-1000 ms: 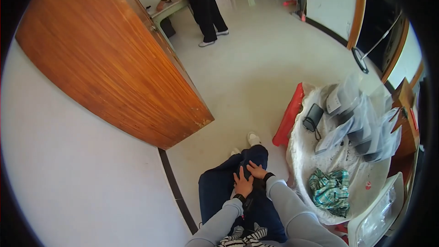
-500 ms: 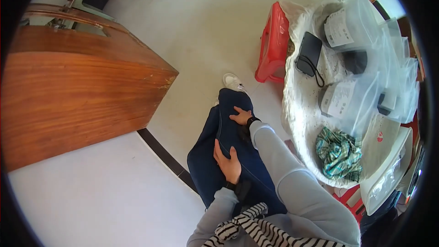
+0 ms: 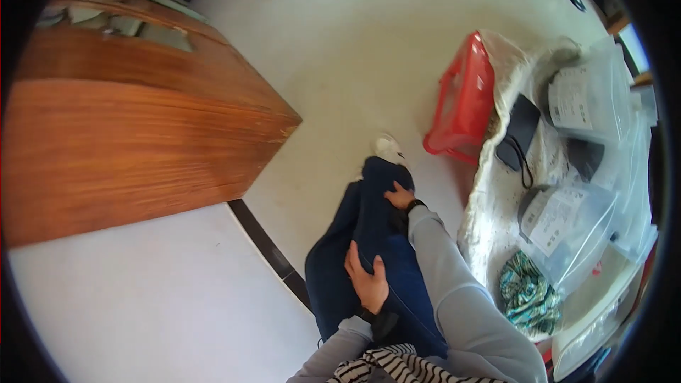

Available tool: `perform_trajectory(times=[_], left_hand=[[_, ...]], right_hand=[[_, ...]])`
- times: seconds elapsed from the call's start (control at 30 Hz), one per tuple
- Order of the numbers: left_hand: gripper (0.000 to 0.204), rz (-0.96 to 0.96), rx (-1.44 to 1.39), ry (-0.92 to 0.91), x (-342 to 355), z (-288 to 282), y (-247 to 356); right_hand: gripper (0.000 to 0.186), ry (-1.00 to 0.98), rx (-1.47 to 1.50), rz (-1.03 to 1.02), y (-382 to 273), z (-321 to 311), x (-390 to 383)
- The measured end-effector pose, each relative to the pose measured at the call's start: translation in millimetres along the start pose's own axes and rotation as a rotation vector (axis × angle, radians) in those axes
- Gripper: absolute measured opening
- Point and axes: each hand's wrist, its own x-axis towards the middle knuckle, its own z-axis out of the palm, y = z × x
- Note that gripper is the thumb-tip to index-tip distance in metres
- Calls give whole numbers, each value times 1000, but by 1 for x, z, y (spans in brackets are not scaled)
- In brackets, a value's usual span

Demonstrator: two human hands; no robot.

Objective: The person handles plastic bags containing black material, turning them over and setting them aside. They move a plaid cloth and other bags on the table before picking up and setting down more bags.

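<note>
My left hand (image 3: 368,285) lies flat on the dark blue trousers (image 3: 397,276) over my thigh, thumb apart from the fingers, holding nothing. Further ahead, my right hand (image 3: 400,196) rests by the knee, its thumb stretched out and some fingertips hard to make out against the cloth. Both wrists carry black bands, below light grey sleeves. A striped black-and-white cloth (image 3: 404,365) is at my waist. One white shoe (image 3: 386,147) shows beyond the knee.
At right, a white-lined surface (image 3: 489,220) holds a black phone-like device (image 3: 518,130) with a strap, clear bags of labelled containers (image 3: 571,99) and a crumpled green checked cloth (image 3: 528,294). A red plastic stool (image 3: 464,103) stands beside it. A brown wooden cabinet (image 3: 142,156) is left.
The view has shifted, so the cabinet, stool and lined surface sit further right and the stool lower in the picture. Both hands stay on the trousers.
</note>
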Motion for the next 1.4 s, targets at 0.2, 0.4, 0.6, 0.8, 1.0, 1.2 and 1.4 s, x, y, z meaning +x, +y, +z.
perform_trajectory(times=[0.2, 0.4, 0.6, 0.8, 1.0, 1.2, 1.4], left_hand=[[62, 22, 80, 25, -6, -5, 1], [66, -97, 114, -65, -17, -6, -11], [69, -111, 9, -164, -21, -8, -32], [71, 14, 34, -159, -73, -3, -30], [71, 121, 240, -236, -109, -13, -13], [70, -4, 191, -250, -77, -24, -7], [62, 28, 116, -158, -24, -20, -28]], right_hand=[[90, -22, -71, -113, -9, 2, -38], [84, 131, -107, -130, 3, 19, -65], [87, 12, 14, -310, 21, -7, -99], [90, -18, 95, -352, 27, -2, -167], [81, 228, -72, -337, 38, 13, -147], [86, 286, -40, -202, 40, 10, -112], [84, 322, 173, -280, 44, 17, -81]])
